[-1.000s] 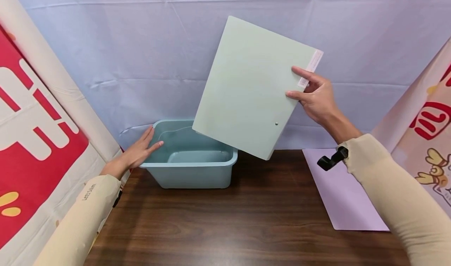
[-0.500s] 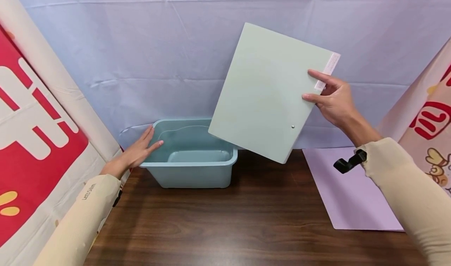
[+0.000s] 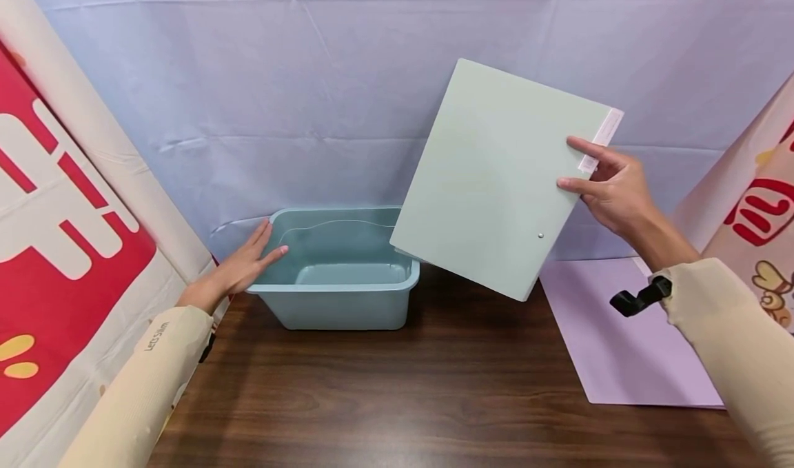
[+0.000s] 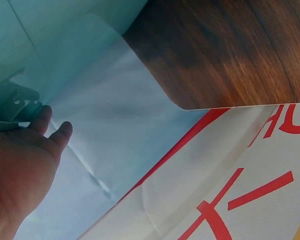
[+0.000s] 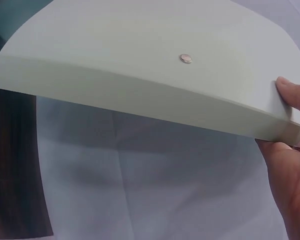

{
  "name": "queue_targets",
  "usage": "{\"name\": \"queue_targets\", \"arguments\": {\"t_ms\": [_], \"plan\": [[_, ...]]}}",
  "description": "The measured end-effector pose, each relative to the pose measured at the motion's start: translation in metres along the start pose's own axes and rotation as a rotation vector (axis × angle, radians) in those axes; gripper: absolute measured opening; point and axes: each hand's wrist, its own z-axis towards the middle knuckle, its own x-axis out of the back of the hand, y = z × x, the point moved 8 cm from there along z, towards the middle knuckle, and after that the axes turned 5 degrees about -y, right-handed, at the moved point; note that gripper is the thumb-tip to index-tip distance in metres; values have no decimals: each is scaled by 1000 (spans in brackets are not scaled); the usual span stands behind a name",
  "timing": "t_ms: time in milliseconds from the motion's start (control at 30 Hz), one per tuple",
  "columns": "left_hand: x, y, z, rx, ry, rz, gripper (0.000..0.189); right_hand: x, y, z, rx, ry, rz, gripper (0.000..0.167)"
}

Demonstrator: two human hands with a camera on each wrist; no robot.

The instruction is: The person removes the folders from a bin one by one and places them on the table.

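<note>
A pale green file folder [image 3: 496, 178] with a spine label and a small metal rivet is held up, tilted, in the air. My right hand [image 3: 620, 189] grips it by the spine edge, thumb and index finger on the near face; the other fingers are hidden behind it. In the right wrist view, the folder's [image 5: 155, 60] thick spine shows. The folder's lower left corner overlaps the right end of a blue-green plastic basin [image 3: 335, 309] in the head view. My left hand [image 3: 245, 261] rests on the basin's left rim with its fingers extended.
A purple folder [image 3: 620, 344] lies flat on the right of the brown wooden table [image 3: 397, 399], partly under the right forearm. Pale lilac cloth [image 3: 248, 75] hangs behind. Red-and-white printed cloth [image 3: 68, 234] stands at the left, and another printed cloth [image 3: 757, 234] at the right.
My right hand has carried the green folder to the right and slightly down, so more of the basin's right part shows. My left hand and the basin have stayed in place.
</note>
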Motion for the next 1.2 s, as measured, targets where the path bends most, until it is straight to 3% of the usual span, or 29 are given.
{"name": "queue_targets", "arguments": {"t_ms": [667,1200], "plan": [[0,1,-3,2,-1,-23,84,40,0,-24,-38,16,54,75],[1,5,-2,-6,4,-10,84,68,8,-51,-118,41,-49,74]]}}
